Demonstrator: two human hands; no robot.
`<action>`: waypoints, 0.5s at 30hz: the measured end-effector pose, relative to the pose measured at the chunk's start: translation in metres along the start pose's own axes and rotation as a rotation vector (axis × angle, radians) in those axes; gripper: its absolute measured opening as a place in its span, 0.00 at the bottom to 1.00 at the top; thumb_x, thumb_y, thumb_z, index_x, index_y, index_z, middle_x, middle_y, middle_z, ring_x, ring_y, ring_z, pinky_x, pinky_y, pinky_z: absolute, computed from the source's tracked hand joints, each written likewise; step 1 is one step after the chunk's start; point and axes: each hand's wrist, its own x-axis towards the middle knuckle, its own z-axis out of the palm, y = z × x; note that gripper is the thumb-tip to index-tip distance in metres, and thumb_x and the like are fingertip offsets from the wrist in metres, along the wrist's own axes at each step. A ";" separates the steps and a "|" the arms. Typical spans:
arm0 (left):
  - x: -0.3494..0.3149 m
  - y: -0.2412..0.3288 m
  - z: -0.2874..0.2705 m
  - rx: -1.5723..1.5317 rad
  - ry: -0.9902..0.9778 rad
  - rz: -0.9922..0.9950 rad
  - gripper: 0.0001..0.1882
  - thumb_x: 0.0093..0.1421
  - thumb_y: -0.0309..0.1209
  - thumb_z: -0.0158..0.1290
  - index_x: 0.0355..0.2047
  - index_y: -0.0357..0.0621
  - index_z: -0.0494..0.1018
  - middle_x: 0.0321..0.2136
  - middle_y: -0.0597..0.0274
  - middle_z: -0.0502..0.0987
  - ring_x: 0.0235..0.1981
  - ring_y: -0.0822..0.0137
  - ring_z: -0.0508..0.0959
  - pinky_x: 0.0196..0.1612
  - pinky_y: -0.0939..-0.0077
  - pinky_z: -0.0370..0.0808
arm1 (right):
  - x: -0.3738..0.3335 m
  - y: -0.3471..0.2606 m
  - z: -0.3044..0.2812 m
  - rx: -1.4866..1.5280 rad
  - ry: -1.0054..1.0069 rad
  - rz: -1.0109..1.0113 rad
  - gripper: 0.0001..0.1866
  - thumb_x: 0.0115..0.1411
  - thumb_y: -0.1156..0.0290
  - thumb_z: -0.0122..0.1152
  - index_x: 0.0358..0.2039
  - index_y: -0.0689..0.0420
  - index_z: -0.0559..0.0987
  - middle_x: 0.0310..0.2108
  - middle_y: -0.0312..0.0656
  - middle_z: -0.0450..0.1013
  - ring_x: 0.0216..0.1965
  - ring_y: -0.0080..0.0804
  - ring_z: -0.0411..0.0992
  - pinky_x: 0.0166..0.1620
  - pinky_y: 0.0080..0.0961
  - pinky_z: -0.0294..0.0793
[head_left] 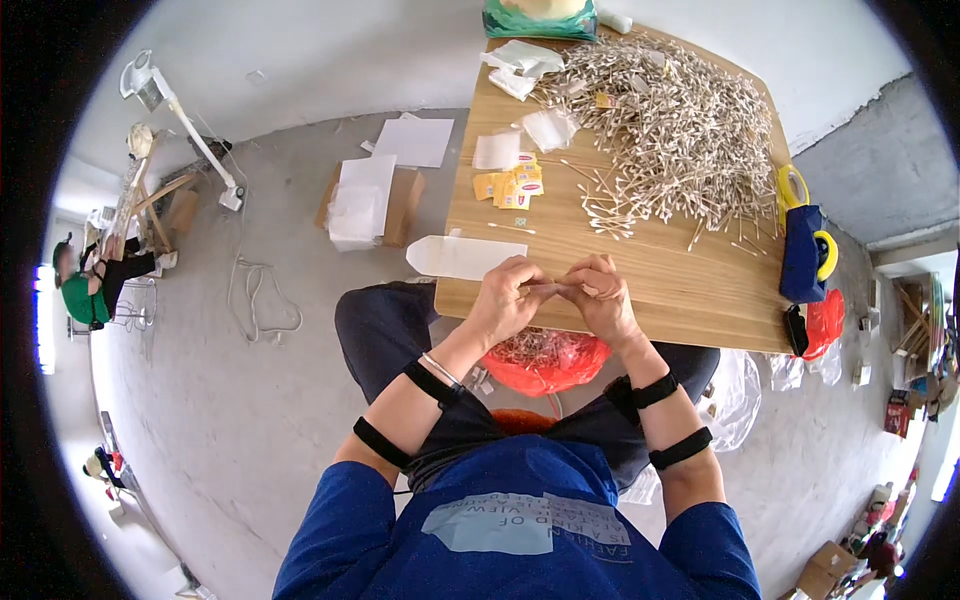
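Observation:
My left hand (508,298) and my right hand (602,300) meet just over the front edge of the wooden table (690,285). Both are closed in a pinch, fingertips almost touching. Whatever small, thin thing lies between them is too small to name. Left of my left hand is a flat white paper piece (465,257) with a pointed end, partly over the table's edge. Beyond it lie a single cotton swab (512,230) and small yellow cards (512,186). A large heap of cotton swabs (690,140) covers the far right of the table.
Clear plastic bags (497,152) lie at the table's left side. A navy bag with yellow handles (803,255) hangs at the right edge. Below my hands sits a red plastic bag (545,368). A cardboard box (403,205) with white sheets stands on the floor; a seated person (88,290) is far left.

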 end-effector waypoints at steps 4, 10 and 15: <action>0.000 0.001 0.000 0.014 -0.005 0.012 0.07 0.51 0.25 0.63 0.27 0.37 0.75 0.26 0.56 0.77 0.26 0.61 0.78 0.29 0.70 0.74 | 0.002 -0.005 0.000 0.066 0.018 0.094 0.09 0.46 0.79 0.70 0.30 0.57 0.82 0.32 0.40 0.75 0.38 0.39 0.69 0.42 0.31 0.72; -0.001 -0.001 0.000 -0.030 -0.030 -0.080 0.09 0.55 0.29 0.61 0.28 0.35 0.74 0.26 0.59 0.76 0.27 0.67 0.76 0.31 0.74 0.73 | 0.003 -0.001 0.000 0.077 -0.006 0.124 0.07 0.50 0.76 0.68 0.30 0.59 0.80 0.31 0.42 0.75 0.38 0.40 0.70 0.42 0.32 0.71; -0.002 0.000 0.003 -0.338 -0.086 -0.365 0.08 0.58 0.30 0.57 0.31 0.37 0.73 0.26 0.67 0.73 0.29 0.76 0.71 0.34 0.80 0.69 | 0.002 0.010 0.006 0.180 -0.007 0.204 0.06 0.53 0.72 0.65 0.28 0.61 0.78 0.29 0.43 0.74 0.36 0.39 0.70 0.41 0.32 0.70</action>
